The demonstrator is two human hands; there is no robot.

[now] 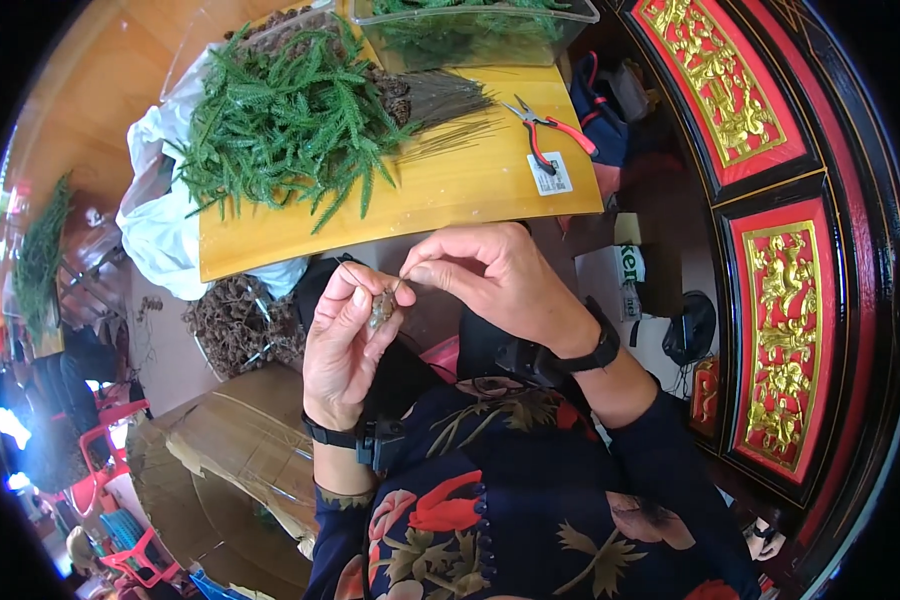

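My left hand (342, 335) is raised just off the table's near edge, its fingers closed round a small brown pine cone (384, 303). Beside it, my right hand (490, 270) pinches a thin wire at the cone, thumb against forefinger. Part of the cone is hidden by the left fingers. On the yellow table (300, 243) lies a heap of green artificial fir sprigs (280, 125). Right of the heap are a bundle of thin dark wires (440, 105) and several brown cones (395, 97). Pliers (542, 130) with red and black handles rest farther right.
A clear bin (470, 38) of greenery stands at the table's back. Under the pliers' handles is a white printed label (550, 174). Brown cones (245, 325) are piled below the table, near a cardboard box (240, 470). Red and gold carved panels (782, 340) line the right side.
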